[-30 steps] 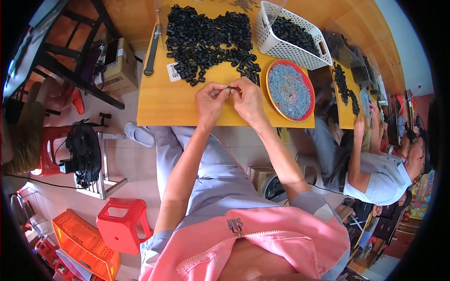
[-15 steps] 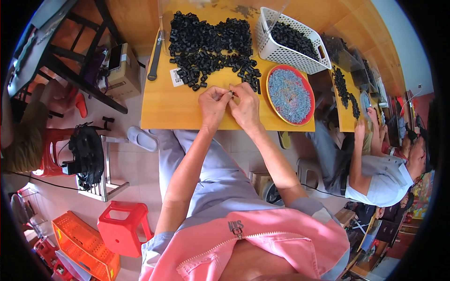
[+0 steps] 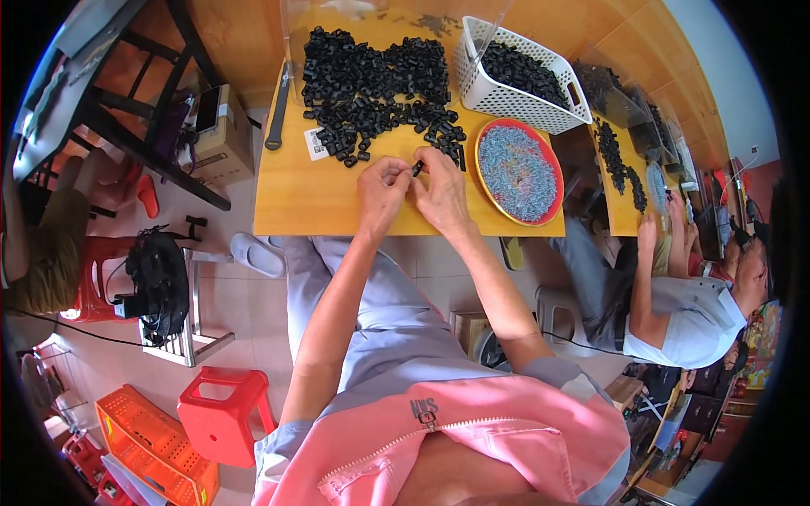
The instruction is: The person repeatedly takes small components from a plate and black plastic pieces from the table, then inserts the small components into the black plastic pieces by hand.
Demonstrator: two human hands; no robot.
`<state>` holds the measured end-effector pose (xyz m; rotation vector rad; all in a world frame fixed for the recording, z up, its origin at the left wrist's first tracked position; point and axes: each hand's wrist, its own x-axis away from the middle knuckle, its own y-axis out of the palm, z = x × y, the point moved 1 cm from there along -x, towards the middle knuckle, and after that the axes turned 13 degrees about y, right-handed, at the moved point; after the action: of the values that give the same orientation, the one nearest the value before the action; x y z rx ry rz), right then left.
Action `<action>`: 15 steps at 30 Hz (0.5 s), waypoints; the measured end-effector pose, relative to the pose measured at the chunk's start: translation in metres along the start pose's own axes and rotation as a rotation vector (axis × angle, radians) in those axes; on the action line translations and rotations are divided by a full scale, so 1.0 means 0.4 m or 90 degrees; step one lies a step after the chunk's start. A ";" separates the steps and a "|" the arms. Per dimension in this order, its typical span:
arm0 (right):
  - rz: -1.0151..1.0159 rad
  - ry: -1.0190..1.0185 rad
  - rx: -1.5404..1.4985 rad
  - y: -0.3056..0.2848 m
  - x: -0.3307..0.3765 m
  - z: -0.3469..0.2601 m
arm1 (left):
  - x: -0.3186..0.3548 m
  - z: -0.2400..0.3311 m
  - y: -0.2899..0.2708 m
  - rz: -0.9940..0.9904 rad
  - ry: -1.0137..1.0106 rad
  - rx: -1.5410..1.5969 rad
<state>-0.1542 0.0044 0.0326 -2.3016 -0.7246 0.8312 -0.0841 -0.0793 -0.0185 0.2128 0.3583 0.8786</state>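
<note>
Right hand (image 3: 440, 194): our grip clamps a black part (image 3: 418, 169)
Left hand (image 3: 381, 192): just beside; its grip we cannot tell

The left forearm (image 3: 337, 291) and right forearm (image 3: 494, 287) reach forward and slant inward toward the table (image 3: 308, 202), both elbows bent and short of it. The wrists (image 3: 369, 229) lie about over its front edge. Above the table, the left hand (image 3: 382, 194) curls its fingers inward, and the right hand (image 3: 440, 190), just beside it, pinches thumb against fingers, back upward.
</note>
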 end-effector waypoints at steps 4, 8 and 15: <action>-0.008 0.009 0.025 0.005 0.004 0.010 | -0.006 -0.007 0.003 -0.020 -0.005 -0.050; -0.002 -0.002 0.049 0.000 0.003 0.007 | -0.008 -0.023 0.003 -0.023 0.014 -0.051; 0.043 0.001 0.020 -0.080 -0.068 0.045 | 0.005 0.006 0.002 0.004 -0.034 0.033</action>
<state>-0.1937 0.0146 0.0529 -2.3091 -0.6313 0.8659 -0.0824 -0.0774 -0.0163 0.2852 0.3318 0.8688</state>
